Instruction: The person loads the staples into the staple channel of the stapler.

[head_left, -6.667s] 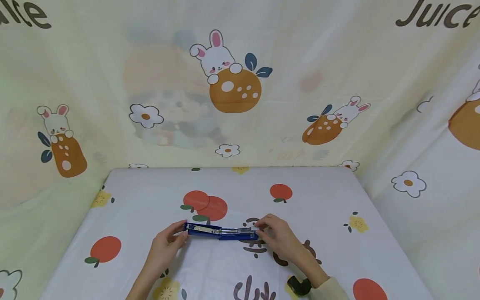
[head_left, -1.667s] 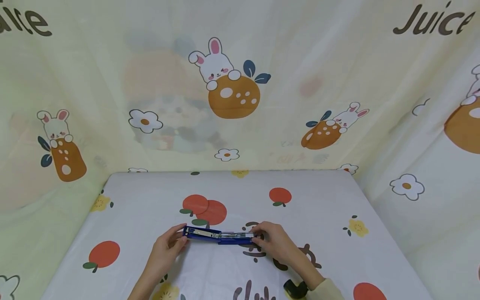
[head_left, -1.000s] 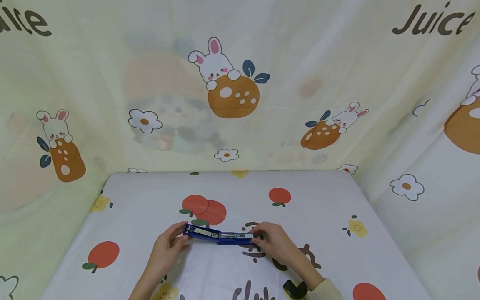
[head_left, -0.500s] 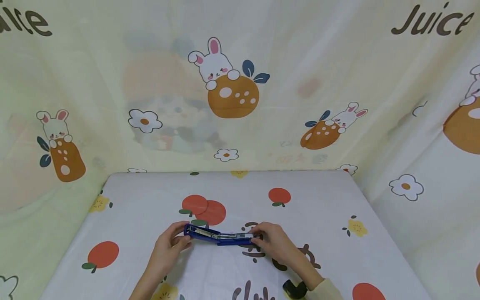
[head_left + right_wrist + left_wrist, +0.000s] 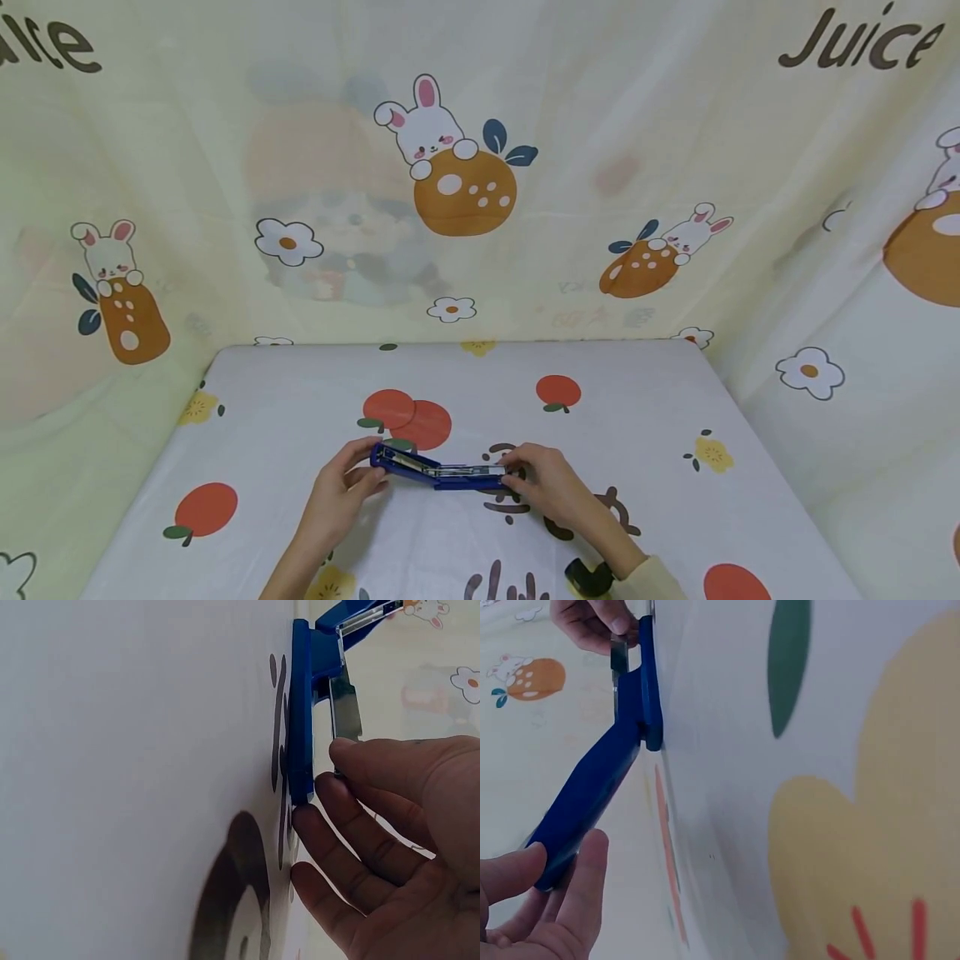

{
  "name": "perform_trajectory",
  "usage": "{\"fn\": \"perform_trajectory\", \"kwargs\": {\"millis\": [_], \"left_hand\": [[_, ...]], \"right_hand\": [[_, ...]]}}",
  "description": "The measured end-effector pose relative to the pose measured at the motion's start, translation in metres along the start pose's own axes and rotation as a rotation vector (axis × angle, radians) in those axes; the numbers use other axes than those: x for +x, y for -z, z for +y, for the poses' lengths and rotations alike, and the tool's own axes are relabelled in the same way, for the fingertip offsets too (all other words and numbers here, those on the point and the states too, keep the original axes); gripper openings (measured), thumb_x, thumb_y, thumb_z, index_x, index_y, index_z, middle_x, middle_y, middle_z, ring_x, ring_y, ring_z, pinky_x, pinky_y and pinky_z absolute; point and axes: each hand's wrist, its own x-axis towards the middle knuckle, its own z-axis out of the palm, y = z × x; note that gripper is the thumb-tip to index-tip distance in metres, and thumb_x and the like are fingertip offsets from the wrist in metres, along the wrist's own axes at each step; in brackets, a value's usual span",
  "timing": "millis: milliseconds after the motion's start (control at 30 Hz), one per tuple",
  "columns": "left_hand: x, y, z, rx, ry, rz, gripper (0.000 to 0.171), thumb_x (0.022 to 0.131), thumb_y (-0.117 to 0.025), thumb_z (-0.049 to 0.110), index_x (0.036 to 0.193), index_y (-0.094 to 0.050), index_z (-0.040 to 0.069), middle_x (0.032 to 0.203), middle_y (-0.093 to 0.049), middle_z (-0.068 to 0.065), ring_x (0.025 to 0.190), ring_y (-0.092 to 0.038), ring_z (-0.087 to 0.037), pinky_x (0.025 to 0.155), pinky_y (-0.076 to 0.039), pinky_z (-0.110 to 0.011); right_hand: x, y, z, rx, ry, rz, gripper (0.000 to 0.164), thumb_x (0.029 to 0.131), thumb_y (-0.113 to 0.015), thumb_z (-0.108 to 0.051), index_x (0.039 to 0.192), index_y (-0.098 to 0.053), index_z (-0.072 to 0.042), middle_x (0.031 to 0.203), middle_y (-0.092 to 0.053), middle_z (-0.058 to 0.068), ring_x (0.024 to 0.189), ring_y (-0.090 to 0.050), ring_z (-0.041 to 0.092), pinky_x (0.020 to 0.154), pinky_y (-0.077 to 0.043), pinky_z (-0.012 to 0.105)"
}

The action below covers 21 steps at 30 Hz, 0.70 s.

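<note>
We see a flat tabletop [image 5: 630,417] w/ a white, printed covering; material hard to tell. Prints incl. red round fruits w/ green leaves [image 5: 422,425]: an overlapping pair nr far ctr., singles further out L & R. Yellow flowers [image 5: 713,454] sit nr the edges, & brown lettering [image 5: 497,582] runs along the near side. Directly on it we've just one item: a long, deep-blue stapler w/ silvery metal rail [image 5: 465,482], opened out. Its R half rests on the covering beside a brown print [image 5: 510,507]; its L half tilts up, clear of it.
</note>
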Motion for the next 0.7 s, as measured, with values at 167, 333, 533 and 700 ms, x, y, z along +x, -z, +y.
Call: {"fn": "perform_trajectory", "kwargs": {"millis": [167, 333, 533, 700], "left_hand": [[0.0009, -0.0021, 0.0023, 0.022, 0.0, -0.01, 0.048, 0.101, -0.063, -0.008, 0.147, -0.055, 0.002, 0.141, -0.063, -0.023, 0.111, -0.073, -0.032, 0.089, -0.068, -0.034], [0.0018, -0.0039, 0.0058, 0.035, -0.012, -0.024, 0.048, 0.101, -0.063, -0.006, 0.147, -0.057, 0.005, 0.143, -0.064, -0.02, 0.115, -0.072, -0.029, 0.091, -0.067, -0.032], [0.004, -0.0075, 0.007, 0.015, -0.037, -0.039, 0.048, 0.101, -0.062, -0.008, 0.147, -0.057, 0.005, 0.147, -0.063, -0.021, 0.118, -0.071, -0.03, 0.091, -0.067, -0.029], [0.0046, -0.0101, 0.0065, -0.011, -0.059, -0.033, 0.047, 0.1, -0.062, -0.01, 0.145, -0.058, 0.005, 0.143, -0.064, -0.021, 0.113, -0.072, -0.027, 0.091, -0.067, -0.028]], "right_hand": [[-0.0002, 0.0, 0.0007, -0.006, 0.006, -0.004, 0.02, 0.094, -0.081, -0.014, 0.114, -0.079, -0.016, 0.102, -0.074, -0.01, 0.094, -0.064, 0.009, 0.092, -0.061, 0.034], [-0.0001, 0.0001, 0.0017, -0.006, 0.016, -0.007, 0.019, 0.094, -0.081, -0.015, 0.113, -0.079, -0.017, 0.101, -0.074, -0.01, 0.093, -0.064, 0.009, 0.091, -0.061, 0.032], [0.0008, -0.0003, 0.0032, 0.004, 0.002, -0.009, 0.02, 0.094, -0.081, -0.015, 0.114, -0.079, -0.017, 0.1, -0.073, -0.011, 0.094, -0.064, 0.009, 0.091, -0.061, 0.032], [0.0012, -0.0004, 0.0035, 0.013, 0.004, -0.009, 0.02, 0.094, -0.081, -0.014, 0.114, -0.079, -0.017, 0.1, -0.073, -0.012, 0.093, -0.063, 0.009, 0.09, -0.06, 0.03]]}}
